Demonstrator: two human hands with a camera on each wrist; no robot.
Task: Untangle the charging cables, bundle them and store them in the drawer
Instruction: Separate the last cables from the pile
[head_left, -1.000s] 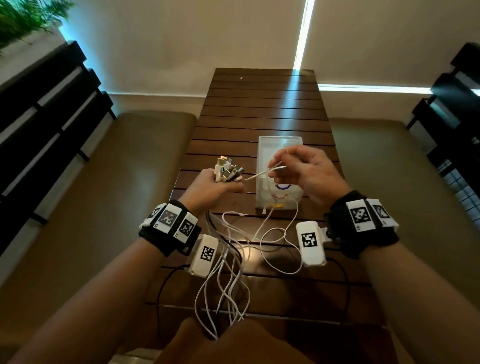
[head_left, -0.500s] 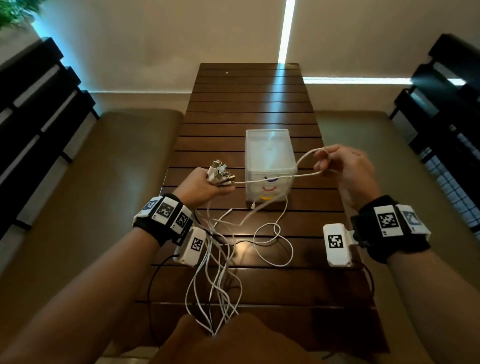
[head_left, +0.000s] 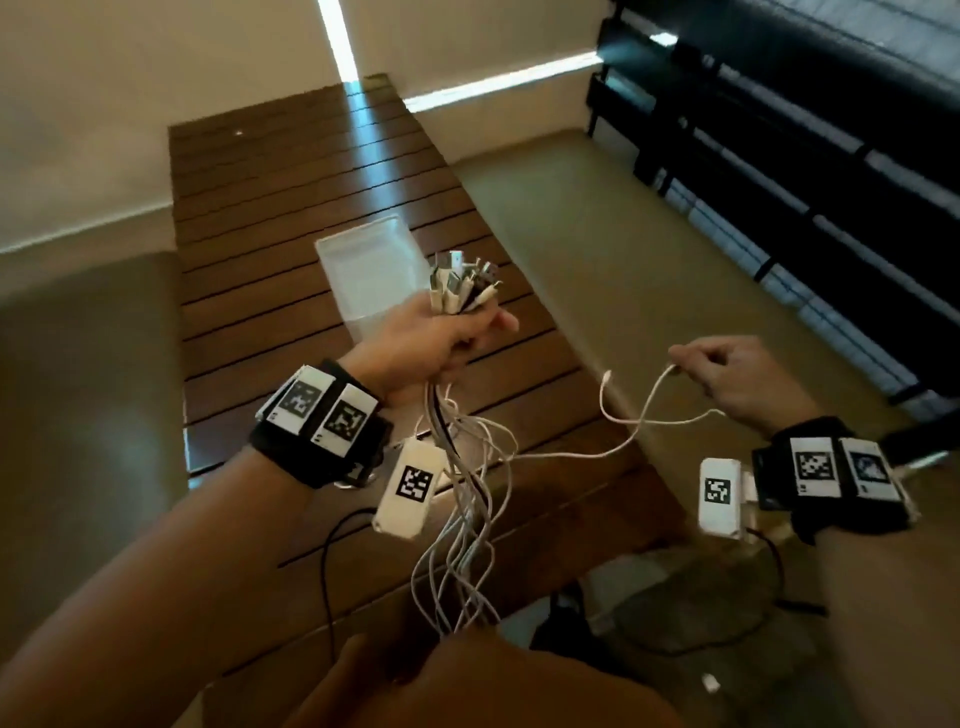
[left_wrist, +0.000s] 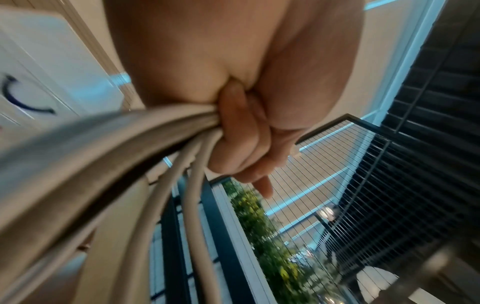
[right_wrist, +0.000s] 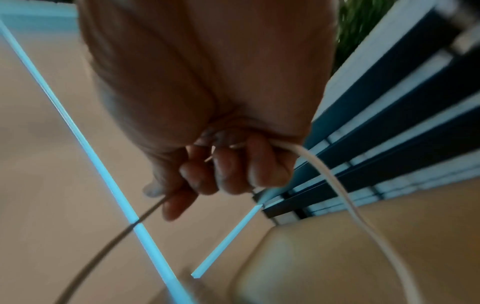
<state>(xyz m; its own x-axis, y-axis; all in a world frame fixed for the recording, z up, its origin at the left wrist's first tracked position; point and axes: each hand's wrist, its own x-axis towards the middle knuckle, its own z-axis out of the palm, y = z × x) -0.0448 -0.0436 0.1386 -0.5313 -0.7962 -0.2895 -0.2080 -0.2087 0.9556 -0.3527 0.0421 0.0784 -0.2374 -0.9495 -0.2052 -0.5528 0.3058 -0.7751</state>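
My left hand (head_left: 441, 338) grips a bunch of charging cables just below their plugs (head_left: 462, 283), which stick up out of the fist. The cables (head_left: 462, 530) hang down in a tangle towards my lap. In the left wrist view the curled fingers (left_wrist: 241, 131) clamp several white cables (left_wrist: 166, 164). My right hand (head_left: 727, 374), out to the right over the bench cushion, pinches one white cable (head_left: 639, 415) that runs back in loops to the tangle. The right wrist view shows that cable (right_wrist: 335, 181) leaving my curled fingers (right_wrist: 228, 170). The small translucent drawer box (head_left: 363, 260) stands on the wooden table (head_left: 291, 218).
Padded benches (head_left: 623, 234) flank the slatted table on both sides. A dark slatted bench back (head_left: 805, 182) rises at the right. A thin black wire (head_left: 332, 545) trails over the table's near edge. My knee (head_left: 467, 691) fills the bottom of the head view.
My right hand has pulled the single white cable far out to the right and lower. My left hand has lifted the plug bunch in front of the drawer box. The head view has swung right.
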